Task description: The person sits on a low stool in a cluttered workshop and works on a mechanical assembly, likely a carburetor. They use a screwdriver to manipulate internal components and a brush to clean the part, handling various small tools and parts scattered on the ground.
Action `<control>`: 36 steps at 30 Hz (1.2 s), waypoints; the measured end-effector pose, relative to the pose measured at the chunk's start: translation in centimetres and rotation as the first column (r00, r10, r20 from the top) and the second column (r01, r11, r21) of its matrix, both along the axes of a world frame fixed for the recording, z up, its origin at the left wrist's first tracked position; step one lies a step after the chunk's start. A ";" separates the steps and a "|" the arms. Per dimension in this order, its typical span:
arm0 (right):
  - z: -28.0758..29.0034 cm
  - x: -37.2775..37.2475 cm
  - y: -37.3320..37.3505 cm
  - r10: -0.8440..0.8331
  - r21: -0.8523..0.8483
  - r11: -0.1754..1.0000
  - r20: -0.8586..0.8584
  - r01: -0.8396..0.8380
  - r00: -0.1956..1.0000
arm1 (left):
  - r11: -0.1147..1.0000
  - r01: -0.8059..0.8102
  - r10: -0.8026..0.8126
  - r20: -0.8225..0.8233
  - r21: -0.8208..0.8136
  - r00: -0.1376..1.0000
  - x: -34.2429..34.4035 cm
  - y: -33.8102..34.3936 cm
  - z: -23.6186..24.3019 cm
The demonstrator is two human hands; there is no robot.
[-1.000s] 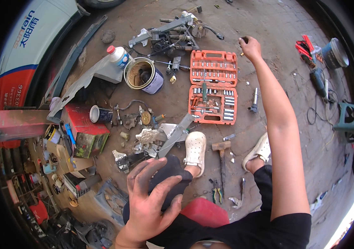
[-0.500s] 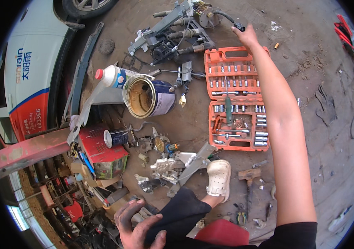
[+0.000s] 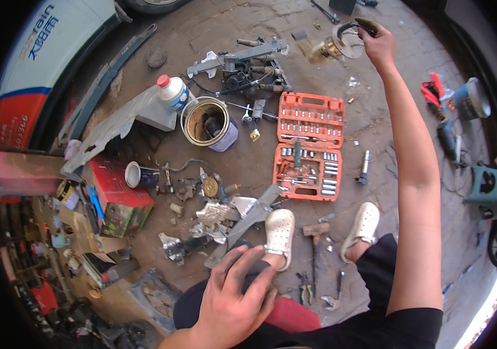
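My right hand [image 3: 379,46], arm stretched far forward, grips the black cable [image 3: 350,27] of what looks like a fuel pump. The pump's round metal flange [image 3: 347,42] hangs beside the fingers; its brass-coloured body is smeared by motion. My left hand [image 3: 237,294] rests by my left knee, its dirty fingers spread and nothing in them. Nearer than the pump lies an open orange socket set [image 3: 283,139], with a green-handled screwdriver [image 3: 297,154] across it. A heap of grey metal and black parts [image 3: 248,72] sits to the pump's left.
Left of the socket set stand an open paint can [image 3: 228,136] and a white bottle with a red cap [image 3: 173,90]. Metal scraps [image 3: 219,215] lie nearer. A hammer [image 3: 316,230] and pliers [image 3: 305,291] are by my feet. A teal stool [image 3: 484,189] is at right.
The pump has been lifted off the parts heap and moved right, dangling from my right hand. My left hand has moved right. The view has shifted, showing both shoes.
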State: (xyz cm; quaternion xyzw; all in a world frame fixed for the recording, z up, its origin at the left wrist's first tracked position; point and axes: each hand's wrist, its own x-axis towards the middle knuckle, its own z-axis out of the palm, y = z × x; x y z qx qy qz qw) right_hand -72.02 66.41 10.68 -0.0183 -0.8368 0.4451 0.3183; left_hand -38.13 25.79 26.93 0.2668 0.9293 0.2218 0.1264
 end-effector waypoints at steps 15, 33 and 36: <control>30.2 23.9 -15.0 0.405 0.427 0.705 0.415 -0.567 0.815 | 0.693 -0.098 0.412 -0.281 0.714 0.867 11.9 -0.1 2.9; 45.8 45.9 -69.1 0.953 0.705 0.294 -0.268 -0.645 0.143 | 0.383 -0.699 0.915 -0.141 0.604 0.379 34.7 -18.5 -3.6; 41.8 45.8 -63.0 0.954 0.866 0.127 0.027 -0.484 0.297 | 0.317 -0.847 0.927 0.048 0.427 0.372 40.1 -19.5 -7.4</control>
